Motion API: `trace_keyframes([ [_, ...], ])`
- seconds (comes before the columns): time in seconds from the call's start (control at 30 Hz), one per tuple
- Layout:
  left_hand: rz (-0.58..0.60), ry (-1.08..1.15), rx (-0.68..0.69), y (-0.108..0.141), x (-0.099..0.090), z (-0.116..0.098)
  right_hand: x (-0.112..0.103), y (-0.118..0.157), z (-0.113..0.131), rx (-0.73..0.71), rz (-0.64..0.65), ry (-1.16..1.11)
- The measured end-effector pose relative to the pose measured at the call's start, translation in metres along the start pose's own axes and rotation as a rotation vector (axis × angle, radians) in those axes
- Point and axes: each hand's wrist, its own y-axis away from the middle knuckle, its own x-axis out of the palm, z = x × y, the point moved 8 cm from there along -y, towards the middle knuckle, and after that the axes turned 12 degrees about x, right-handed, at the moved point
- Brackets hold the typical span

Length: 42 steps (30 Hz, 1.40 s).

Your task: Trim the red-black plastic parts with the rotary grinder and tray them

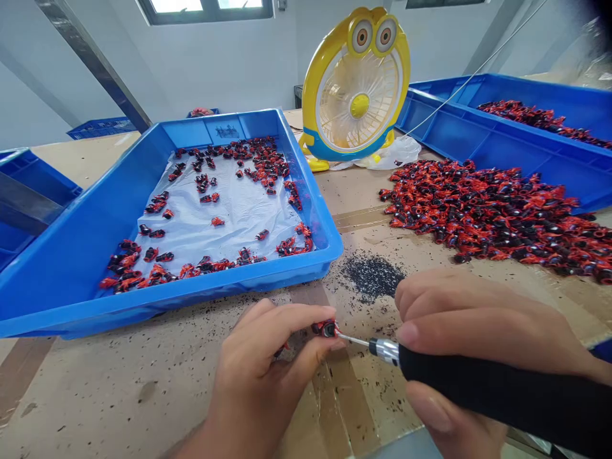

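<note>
The left hand (258, 370) pinches the red-and-black piece (327, 328) between thumb and forefinger, just this side of the blue tray (268, 277); the right hand (482, 319) wraps the black-handled tool (478, 389), its thin metal tip (354, 340) at the piece. Light, probably stiff plastic, the piece is best held by its sides, sparing its delicate red bits.

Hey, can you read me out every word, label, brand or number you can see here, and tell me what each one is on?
There is no text here that I can read.
Far inner wall of the blue tray: a raised mark, too blurred to make out.
Fan and black handheld tool: no lettering visible on the sides shown.
</note>
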Motion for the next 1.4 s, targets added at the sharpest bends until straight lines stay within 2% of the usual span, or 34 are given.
trace_keyframes([
  [0.13, 0.005, 0.013, 0.011, 0.000, 0.001, -0.001, -0.007, 0.011, -0.002, -0.018, -0.158, -0.078],
  [0.37, 0.007, 0.027, 0.022, 0.001, -0.001, -0.002, -0.006, 0.015, -0.004, -0.025, -0.245, -0.093],
  [0.47, 0.014, 0.033, 0.028, 0.001, 0.001, -0.002, -0.007, 0.006, -0.004, -0.059, -0.088, -0.025],
  [0.53, 0.020, 0.037, 0.020, 0.001, 0.002, -0.002, 0.004, 0.005, 0.002, -0.156, 0.198, 0.065],
  [0.6, 0.025, 0.041, 0.022, 0.001, 0.003, -0.003, 0.002, 0.004, 0.002, -0.179, 0.284, 0.098],
  [0.7, 0.032, 0.044, 0.030, 0.001, 0.003, -0.004, -0.002, 0.003, 0.002, -0.155, 0.235, 0.117],
  [0.87, 0.033, 0.024, 0.023, 0.000, 0.001, -0.002, 0.005, 0.002, 0.001, -0.059, 0.158, 0.161],
  [1.07, 0.043, 0.030, 0.029, -0.001, 0.002, -0.003, 0.010, -0.003, 0.004, -0.052, 0.194, 0.167],
  [1.23, 0.041, -0.009, 0.014, -0.001, 0.002, -0.005, 0.009, -0.005, 0.004, -0.101, 0.270, 0.128],
  [1.4, 0.043, 0.015, 0.026, -0.001, 0.003, -0.005, 0.004, -0.004, 0.005, -0.104, 0.242, 0.142],
])
